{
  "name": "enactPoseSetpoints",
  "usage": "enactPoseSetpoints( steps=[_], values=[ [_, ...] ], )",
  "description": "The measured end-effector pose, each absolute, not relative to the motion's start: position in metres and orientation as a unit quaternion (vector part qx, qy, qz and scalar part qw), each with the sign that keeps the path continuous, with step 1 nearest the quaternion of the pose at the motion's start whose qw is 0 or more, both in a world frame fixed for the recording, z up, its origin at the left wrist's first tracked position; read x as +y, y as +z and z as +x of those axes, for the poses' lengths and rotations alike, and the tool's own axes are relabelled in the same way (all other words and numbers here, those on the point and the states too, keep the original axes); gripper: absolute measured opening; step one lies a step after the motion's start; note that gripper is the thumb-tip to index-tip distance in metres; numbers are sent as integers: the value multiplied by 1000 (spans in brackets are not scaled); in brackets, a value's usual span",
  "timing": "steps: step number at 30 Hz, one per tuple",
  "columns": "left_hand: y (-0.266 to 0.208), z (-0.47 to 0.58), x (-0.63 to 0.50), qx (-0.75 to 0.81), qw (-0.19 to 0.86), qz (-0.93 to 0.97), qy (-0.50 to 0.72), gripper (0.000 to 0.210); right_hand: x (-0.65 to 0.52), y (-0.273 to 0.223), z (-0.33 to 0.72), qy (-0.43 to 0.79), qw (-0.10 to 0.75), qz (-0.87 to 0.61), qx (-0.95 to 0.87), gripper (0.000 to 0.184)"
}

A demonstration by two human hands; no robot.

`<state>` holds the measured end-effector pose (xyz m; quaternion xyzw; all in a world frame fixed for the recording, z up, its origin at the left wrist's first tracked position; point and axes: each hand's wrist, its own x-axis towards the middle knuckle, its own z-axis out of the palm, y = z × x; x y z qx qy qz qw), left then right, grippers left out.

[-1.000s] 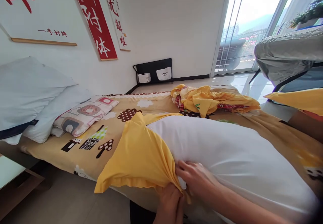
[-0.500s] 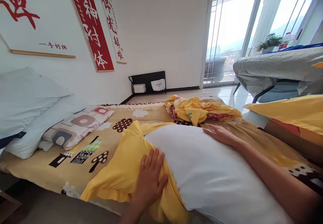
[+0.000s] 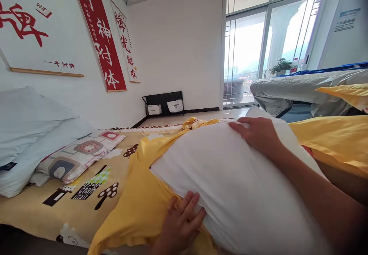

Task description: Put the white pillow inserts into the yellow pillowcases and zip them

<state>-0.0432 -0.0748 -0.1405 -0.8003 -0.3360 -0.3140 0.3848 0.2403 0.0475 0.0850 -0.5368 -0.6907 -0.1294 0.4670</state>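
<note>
A large white pillow (image 3: 218,163) lies across the near side of the bed, its left end inside a yellow pillowcase (image 3: 135,209). My left hand (image 3: 182,222) is at the near edge of the case opening, its fingers bent around the yellow cloth against the pillow. On the far upper side of the pillow, my right hand (image 3: 258,132) grips the white cloth with curled fingers. Most of the pillow's right part is bare. The fingertips of my right hand are partly hidden.
A patterned small pillow (image 3: 83,151) and stacked white pillows (image 3: 34,125) lie at the left by the wall. Bunched yellow cloth (image 3: 198,123) is behind the pillow. More yellow cloth (image 3: 339,136) is at the right, before a covered table (image 3: 304,88).
The pillow's far side has risen and now covers much of the bunched cloth. My right hand went from lying flat to gripping. My left fingers have curled at the case's edge. The view tilted up.
</note>
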Motion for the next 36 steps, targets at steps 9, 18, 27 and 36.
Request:
enactPoseSetpoints(
  steps=[9, 18, 27, 36],
  values=[
    [-114, -3, -51, -413, 269, -785, -377, 32, -6, 81, 241, -358, 591, -266, -673, 28],
    [48, -75, -74, -464, 344, -680, -451, 28, 31, 4, 306, -182, 591, -399, -677, 24],
    [93, -97, -22, -641, 237, -677, -274, 45, 6, 32, 264, -371, 485, -422, -670, 28],
    [79, -28, -57, -413, 418, -773, -239, 36, 24, 69, 182, -224, 343, -395, -823, 40]
  ],
)
